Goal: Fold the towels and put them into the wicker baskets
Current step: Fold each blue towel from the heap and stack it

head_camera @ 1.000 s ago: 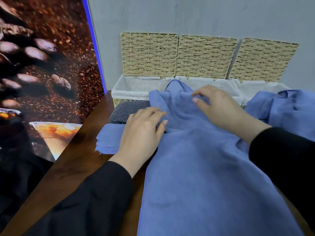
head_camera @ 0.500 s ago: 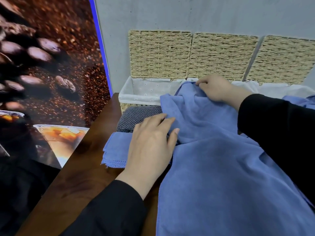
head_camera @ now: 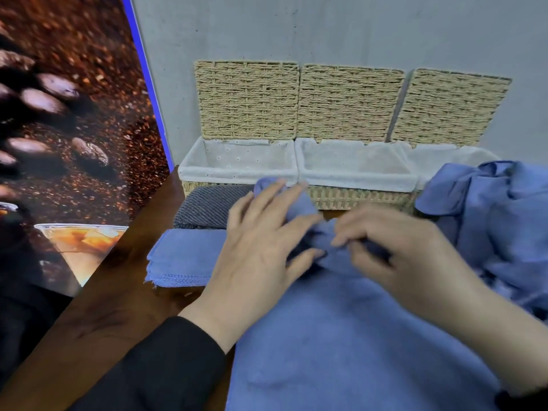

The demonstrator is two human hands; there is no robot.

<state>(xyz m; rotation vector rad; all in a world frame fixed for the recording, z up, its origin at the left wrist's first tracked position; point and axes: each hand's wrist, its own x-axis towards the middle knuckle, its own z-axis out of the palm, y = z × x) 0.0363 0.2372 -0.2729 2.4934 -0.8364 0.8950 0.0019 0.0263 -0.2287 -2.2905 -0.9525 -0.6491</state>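
A large blue towel (head_camera: 355, 336) lies spread over the wooden table in front of me. My left hand (head_camera: 261, 256) rests on its far edge with fingers spread. My right hand (head_camera: 397, 256) pinches a bunched fold of the same towel just beside the left fingertips. Behind stand three wicker baskets with white liners and raised lids: left (head_camera: 237, 170), middle (head_camera: 355, 176), right (head_camera: 439, 155). Their insides look bare. A folded blue towel (head_camera: 184, 256) and a folded grey towel (head_camera: 210, 206) lie to the left of my hands.
A crumpled heap of blue towels (head_camera: 498, 215) sits at the right, partly covering the right basket. The brown table (head_camera: 98, 321) ends at its left edge beside a coffee-bean poster (head_camera: 68, 129). A grey wall (head_camera: 326, 31) backs the baskets.
My right hand has drawn back from the baskets' rim toward the left hand, pulling the towel's far edge with it. The middle basket's inside is now uncovered.
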